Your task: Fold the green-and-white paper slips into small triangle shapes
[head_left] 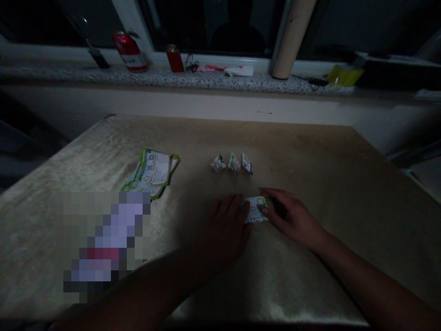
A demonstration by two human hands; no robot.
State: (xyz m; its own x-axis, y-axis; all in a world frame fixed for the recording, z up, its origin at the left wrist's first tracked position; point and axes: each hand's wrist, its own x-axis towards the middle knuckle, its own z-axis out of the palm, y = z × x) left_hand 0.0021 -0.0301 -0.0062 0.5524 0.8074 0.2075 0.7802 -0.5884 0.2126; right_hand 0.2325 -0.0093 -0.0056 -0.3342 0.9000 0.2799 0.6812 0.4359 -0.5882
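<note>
A small folded rectangle of printed paper (257, 211), white with green, lies on the table between my hands. My left hand (223, 227) rests flat, palm down, with its fingertips over the paper's left edge. My right hand (298, 218) grips the right edge, thumb on the printed face and index finger stretched past the upper corner. What the other right fingers do is hidden. Beyond them stand three small folded paper pieces in a row: a left one (218, 163), a middle one (234, 163) and a right one (247, 164).
Several green-and-white printed sheets (155, 170) lie overlapping at the left on the cloth-covered table (310, 156). A blurred-out purplish object (110, 234) is nearer me. On the granite windowsill (155, 79) stand a red can (130, 51), a red jar (175, 59) and a tall tube (292, 39).
</note>
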